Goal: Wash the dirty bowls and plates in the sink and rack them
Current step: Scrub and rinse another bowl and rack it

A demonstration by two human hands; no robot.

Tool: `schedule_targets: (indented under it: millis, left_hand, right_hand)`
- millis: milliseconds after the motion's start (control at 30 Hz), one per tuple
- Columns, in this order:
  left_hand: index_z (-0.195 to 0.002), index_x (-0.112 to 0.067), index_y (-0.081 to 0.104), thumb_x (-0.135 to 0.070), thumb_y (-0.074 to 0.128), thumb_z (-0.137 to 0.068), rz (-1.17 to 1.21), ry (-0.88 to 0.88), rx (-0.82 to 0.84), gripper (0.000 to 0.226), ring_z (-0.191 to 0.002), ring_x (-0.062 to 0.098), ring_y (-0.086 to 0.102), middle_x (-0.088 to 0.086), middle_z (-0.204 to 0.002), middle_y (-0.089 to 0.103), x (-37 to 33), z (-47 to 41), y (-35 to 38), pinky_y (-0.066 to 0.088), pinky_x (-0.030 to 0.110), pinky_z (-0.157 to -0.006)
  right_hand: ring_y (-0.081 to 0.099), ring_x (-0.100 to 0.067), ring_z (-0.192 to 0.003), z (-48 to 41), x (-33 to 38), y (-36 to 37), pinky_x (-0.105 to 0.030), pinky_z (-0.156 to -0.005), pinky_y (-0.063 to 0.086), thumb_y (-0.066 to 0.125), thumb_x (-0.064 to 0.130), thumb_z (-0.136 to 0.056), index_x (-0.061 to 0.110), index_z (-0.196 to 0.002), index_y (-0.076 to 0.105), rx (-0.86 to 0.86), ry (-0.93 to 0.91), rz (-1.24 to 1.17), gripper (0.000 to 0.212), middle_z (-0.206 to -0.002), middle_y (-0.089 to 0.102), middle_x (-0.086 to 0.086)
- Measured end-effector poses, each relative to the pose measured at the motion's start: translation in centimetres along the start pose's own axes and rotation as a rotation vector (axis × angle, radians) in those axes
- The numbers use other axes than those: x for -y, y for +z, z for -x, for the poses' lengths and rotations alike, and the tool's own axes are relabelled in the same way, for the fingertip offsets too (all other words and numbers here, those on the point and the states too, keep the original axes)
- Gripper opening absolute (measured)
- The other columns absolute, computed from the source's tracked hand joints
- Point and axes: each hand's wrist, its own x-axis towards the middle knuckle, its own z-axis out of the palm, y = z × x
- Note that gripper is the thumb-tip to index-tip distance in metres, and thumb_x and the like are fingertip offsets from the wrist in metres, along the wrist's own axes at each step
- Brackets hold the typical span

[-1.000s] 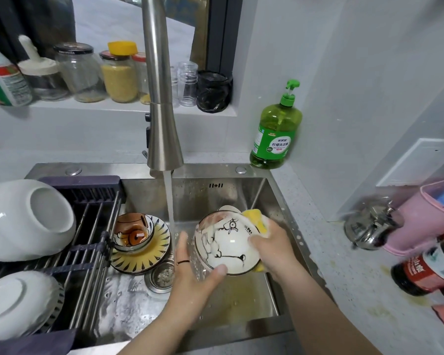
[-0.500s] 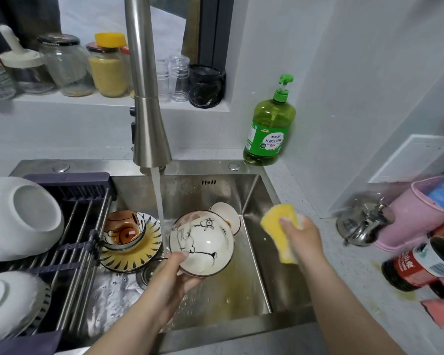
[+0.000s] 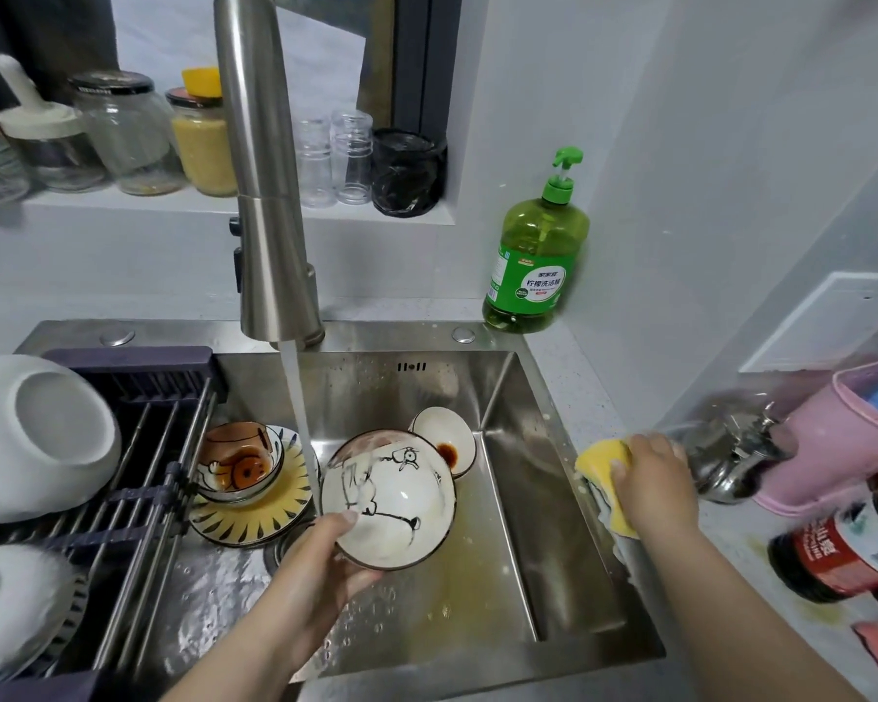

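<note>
Dial centred on the sink (image 3: pixel 523 524) basin. Done, as far as visible: a large white bowl (image 3: pixel 36 438) lies upturned at 9 o'clock on the rack (image 3: pixel 138 448), with a white plate (image 3: pixel 11 600) at 8 o'clock; both look clean. In hand: the cartoon bowl (image 3: pixel 389 499), near centre and tilted toward the camera, its left edge in the water stream (image 3: pixel 300 412) from the faucet (image 3: pixel 269 195); judged to be at the rinse step. The left hand (image 3: pixel 315 564) grips it from 6 o'clock, thumb over the rim, fingers curled beneath. The right hand (image 3: pixel 650 478), at 3 o'clock, has its fingers curled over the yellow sponge (image 3: pixel 604 463), which sits on the sink's right rim. Left to wash: an orange bowl (image 3: pixel 239 463) on a striped plate (image 3: pixel 254 519) at 9 o'clock, and a sauce-stained saucer (image 3: pixel 444 443) at 12 o'clock, just behind the held bowl. Room: the basin floor from 3 to 6 o'clock is bare steel, streaked yellow; the rack has open bars between its two pieces; the path there crosses the orange bowl, so the carry probably needs lift. The counter at 3 o'clock is crowded by a steel kettle (image 3: pixel 726 458) near the right hand.
</note>
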Motion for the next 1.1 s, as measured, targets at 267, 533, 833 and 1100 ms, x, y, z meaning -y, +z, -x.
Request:
schedule_targets:
  millis: [267, 533, 833, 1100]
  left_hand:
    - [-0.095, -0.01, 0.055, -0.009, 0.038, -0.093, -0.009, -0.023, 0.007, 0.017, -0.097, 0.029, 0.061, 0.015, -0.104, 0.063, -0.3, 0.8, -0.3, 0.057, 0.037, -0.072]
    - [-0.103, -0.008, 0.055, -0.016, 0.039, -0.092, -0.033, -0.035, -0.032, 0.02, -0.095, 0.028, 0.063, 0.017, -0.107, 0.065, -2.1, 0.7, -3.1, 0.059, 0.032, -0.068]
    - [-0.114, 0.02, 0.05, 0.005, 0.044, -0.087, -0.178, 0.023, -0.356, 0.031, -0.038, 0.018, 0.051, 0.015, -0.063, 0.055, -1.7, -1.5, -3.0, 0.043, 0.02, -0.036]
    - [-0.106, 0.006, 0.046, 0.018, 0.035, -0.086, -0.31, 0.014, -0.353, 0.026, -0.063, 0.027, 0.054, 0.014, -0.077, 0.053, -5.3, -2.1, -4.6, 0.048, 0.02, -0.034]
  right_hand:
    - [0.053, -0.009, -0.05, 6.2, 9.3, -1.1, -0.018, -0.044, 0.036, 0.047, 0.042, -0.092, 0.02, -0.098, 0.054, 0.496, -0.121, -0.707, 0.024, -0.075, 0.06, 0.0]
    - [0.036, -0.004, -0.022, 9.6, 16.6, 1.1, -0.013, -0.029, 0.02, 0.032, 0.006, -0.091, 0.006, -0.119, 0.044, 0.952, 0.081, -0.742, 0.031, -0.062, 0.051, -0.007]
    - [0.03, -0.008, -0.016, 12.2, 22.6, 4.1, -0.007, -0.029, 0.02, 0.038, 0.0, -0.089, 0.002, -0.076, 0.047, 0.759, 0.329, -1.063, 0.016, -0.046, 0.043, -0.01]
    - [0.037, -0.005, -0.019, 10.0, 22.6, 4.1, -0.013, -0.028, 0.023, 0.042, 0.002, -0.087, 0.008, -0.083, 0.054, 0.734, 0.194, -0.903, 0.015, -0.059, 0.051, -0.006]
